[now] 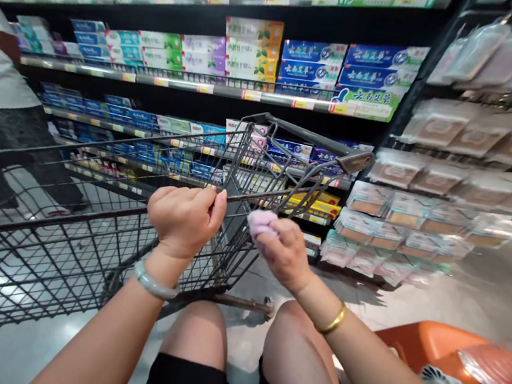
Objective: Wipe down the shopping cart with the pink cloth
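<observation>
My left hand (183,217) is closed around the top rail of a dark wire shopping cart (104,221), near the corner of its basket. A pale green bangle (155,281) circles that wrist. My right hand (286,252) is clenched on a small crumpled lilac cloth (261,226), just right of the cart's corner. On the right wrist sits a gold bracelet (335,318). Above both hands the cart's push handle (324,144) slants to the right. The inside of the cart shows only wire mesh and floor through it.
Shelves (194,87) stacked with toothpaste boxes (251,51) run behind the cart. Clear packets (429,178) hang on hooks to the right. An orange object (434,344) with a shell emblem stands at my lower right. At left, a person in a white top (0,67) stands beyond the cart.
</observation>
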### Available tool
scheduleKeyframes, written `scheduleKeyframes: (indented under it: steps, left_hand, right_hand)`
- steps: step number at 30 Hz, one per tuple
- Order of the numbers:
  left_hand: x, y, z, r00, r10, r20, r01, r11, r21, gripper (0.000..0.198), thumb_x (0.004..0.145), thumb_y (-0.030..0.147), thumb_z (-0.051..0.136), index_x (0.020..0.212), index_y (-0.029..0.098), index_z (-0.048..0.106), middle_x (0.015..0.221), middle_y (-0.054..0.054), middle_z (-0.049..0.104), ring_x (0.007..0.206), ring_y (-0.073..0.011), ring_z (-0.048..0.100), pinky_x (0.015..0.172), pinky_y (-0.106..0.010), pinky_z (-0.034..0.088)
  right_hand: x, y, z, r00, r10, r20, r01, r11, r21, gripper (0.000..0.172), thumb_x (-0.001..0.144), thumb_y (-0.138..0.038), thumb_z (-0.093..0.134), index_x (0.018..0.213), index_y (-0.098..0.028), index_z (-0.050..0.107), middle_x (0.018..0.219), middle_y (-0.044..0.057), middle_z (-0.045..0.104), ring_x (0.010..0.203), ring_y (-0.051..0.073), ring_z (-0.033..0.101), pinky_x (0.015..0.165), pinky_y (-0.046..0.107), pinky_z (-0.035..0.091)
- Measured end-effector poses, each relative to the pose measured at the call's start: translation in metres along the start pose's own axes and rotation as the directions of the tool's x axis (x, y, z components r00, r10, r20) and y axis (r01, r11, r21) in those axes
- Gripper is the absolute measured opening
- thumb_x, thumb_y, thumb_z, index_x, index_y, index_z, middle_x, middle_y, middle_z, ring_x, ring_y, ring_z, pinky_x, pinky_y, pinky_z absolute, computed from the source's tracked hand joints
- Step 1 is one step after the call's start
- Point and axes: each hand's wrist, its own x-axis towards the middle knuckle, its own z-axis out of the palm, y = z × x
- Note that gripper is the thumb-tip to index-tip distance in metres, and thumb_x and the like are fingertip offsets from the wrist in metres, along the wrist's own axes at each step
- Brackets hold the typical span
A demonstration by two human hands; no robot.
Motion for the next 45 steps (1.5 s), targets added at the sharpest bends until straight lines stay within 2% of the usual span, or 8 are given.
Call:
scheduleKeyframes:
  steps: [3, 10, 17, 22, 25, 29, 33, 45]
  left_hand:
    - [0.001, -0.001, -0.002, 1.0, -0.007, 0.013, 0.007, 1.0, -0.001, 0.035, 0.092, 0.037, 0.054, 0.061, 0.023, 0.055, 0.055, 0.0, 0.063, 0.057, -0.0196, 0.057, 0.064, -0.036, 0.029]
    - [0.0, -0.001, -0.008, 0.999, -0.023, 0.024, 0.024, 0.999, -0.023, 0.036, 0.092, 0.038, 0.054, 0.06, 0.023, 0.057, 0.055, 0.0, 0.063, 0.058, -0.0194, 0.058, 0.064, -0.036, 0.028]
    - [-0.002, -0.007, -0.01, 1.0, 0.012, -0.002, -0.012, 1.0, -0.011, 0.035, 0.091, 0.037, 0.056, 0.058, 0.024, 0.055, 0.054, 0.001, 0.061, 0.056, -0.0194, 0.057, 0.063, -0.036, 0.029]
    - [-0.003, -0.011, -0.014, 1.0, 0.013, -0.001, -0.013, 1.0, -0.013, 0.036, 0.09, 0.037, 0.057, 0.057, 0.024, 0.053, 0.053, 0.001, 0.059, 0.055, -0.0195, 0.055, 0.062, -0.035, 0.029]
    - [-0.004, -0.014, -0.015, 1.0, 0.008, 0.004, -0.008, 1.0, -0.023, 0.037, 0.09, 0.036, 0.057, 0.056, 0.024, 0.052, 0.052, 0.001, 0.059, 0.055, -0.0193, 0.055, 0.063, -0.035, 0.029]
    - [-0.003, -0.017, -0.018, 1.0, 0.002, 0.025, -0.001, 0.999, -0.032, 0.039, 0.09, 0.036, 0.055, 0.053, 0.024, 0.052, 0.052, 0.0, 0.059, 0.055, -0.0187, 0.055, 0.062, -0.035, 0.028]
    - [-0.002, -0.018, -0.021, 0.998, -0.017, 0.066, 0.019, 1.0, -0.024, 0.041, 0.091, 0.037, 0.052, 0.053, 0.023, 0.054, 0.052, -0.001, 0.06, 0.055, -0.0185, 0.054, 0.063, -0.035, 0.029]
    - [0.003, 0.003, -0.032, 0.99, -0.102, 0.095, 0.109, 0.991, -0.072, 0.027, 0.095, 0.029, 0.048, 0.076, 0.021, 0.064, 0.079, -0.006, 0.073, 0.082, -0.0248, 0.064, 0.086, -0.041, 0.036]
  right_hand:
    - [-0.012, -0.006, 0.004, 0.994, -0.035, 0.104, 0.035, 0.999, 0.0, 0.027, 0.091, -0.017, 0.062, 0.114, -0.029, 0.067, 0.112, 0.004, 0.064, 0.104, 0.019, 0.056, 0.093, 0.035, 0.05]
    - [0.013, 0.003, -0.015, 0.992, 0.074, -0.106, -0.077, 0.997, -0.021, 0.02, 0.084, -0.014, 0.068, 0.101, -0.023, 0.068, 0.112, 0.009, 0.058, 0.109, 0.024, 0.054, 0.097, 0.043, 0.049]
    - [-0.038, -0.036, 0.009, 0.951, -0.2, 0.236, 0.203, 0.979, 0.012, 0.018, 0.093, -0.021, 0.062, 0.108, -0.029, 0.069, 0.113, 0.002, 0.067, 0.105, 0.019, 0.056, 0.085, 0.034, 0.049]
    - [-0.006, -0.019, -0.014, 1.0, -0.004, 0.003, 0.004, 0.994, -0.107, 0.025, 0.091, -0.018, 0.064, 0.113, -0.03, 0.068, 0.115, 0.005, 0.064, 0.111, 0.021, 0.052, 0.098, 0.039, 0.046]
    - [-0.01, -0.025, -0.012, 0.996, -0.077, 0.046, 0.082, 0.989, -0.123, 0.024, 0.091, -0.019, 0.064, 0.113, -0.029, 0.067, 0.117, 0.005, 0.064, 0.113, 0.022, 0.051, 0.096, 0.04, 0.043]
    - [-0.051, -0.055, 0.014, 0.885, -0.383, 0.266, 0.39, 0.92, 0.028, 0.016, 0.095, -0.024, 0.058, 0.109, -0.022, 0.065, 0.117, 0.003, 0.065, 0.107, 0.021, 0.053, 0.088, 0.04, 0.04]
    - [-0.064, -0.076, 0.026, 0.81, -0.434, 0.395, 0.409, 0.9, 0.149, 0.012, 0.097, -0.025, 0.053, 0.099, -0.019, 0.063, 0.107, 0.003, 0.066, 0.097, 0.02, 0.055, 0.08, 0.039, 0.04]
    - [0.007, -0.048, -0.05, 0.993, -0.11, 0.05, 0.117, 0.981, -0.158, 0.019, 0.092, -0.021, 0.063, 0.109, -0.026, 0.068, 0.113, 0.002, 0.07, 0.107, 0.022, 0.056, 0.087, 0.038, 0.042]
